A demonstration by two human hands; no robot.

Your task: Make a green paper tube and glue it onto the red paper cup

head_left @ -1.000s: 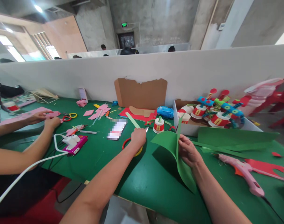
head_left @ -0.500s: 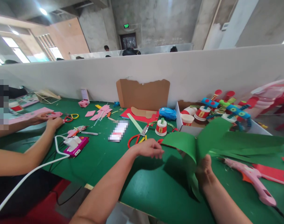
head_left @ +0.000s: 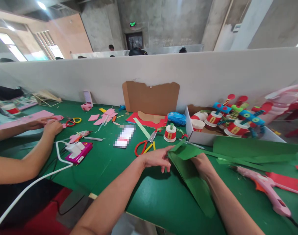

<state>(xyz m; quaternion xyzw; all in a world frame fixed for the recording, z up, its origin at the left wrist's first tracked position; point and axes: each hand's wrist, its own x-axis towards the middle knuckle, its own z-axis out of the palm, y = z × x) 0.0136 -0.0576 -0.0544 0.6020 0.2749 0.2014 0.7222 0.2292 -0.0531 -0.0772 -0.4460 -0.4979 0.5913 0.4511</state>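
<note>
A bent sheet of green paper (head_left: pixel 191 181) hangs over the table in front of me, one flap folded over at its top. My right hand (head_left: pixel 203 164) is closed on the sheet's right side, its fingertips hidden behind the paper. At the upper left corner, my left hand (head_left: pixel 157 159) pinches the edge between thumb and forefinger, the other fingers curled below. Just beyond my left hand lie scissors (head_left: pixel 147 143) with red and yellow handles. A small paper cup (head_left: pixel 170 133) with a green coiled strip stands behind the sheet.
A white box (head_left: pixel 201 137) of cup figures stands back right. A pink glue gun (head_left: pixel 263 184) and green strips (head_left: pixel 251 160) lie right. To the left are a power strip (head_left: pixel 79 153), another glue gun (head_left: pixel 78 137) and a co-worker's hands (head_left: pixel 50 125). A partition (head_left: pixel 95 78) closes off the back.
The green paper has swung from upright and spread to hanging down leftward. My left hand has come to its corner, and my right hand has shifted up and left with it.
</note>
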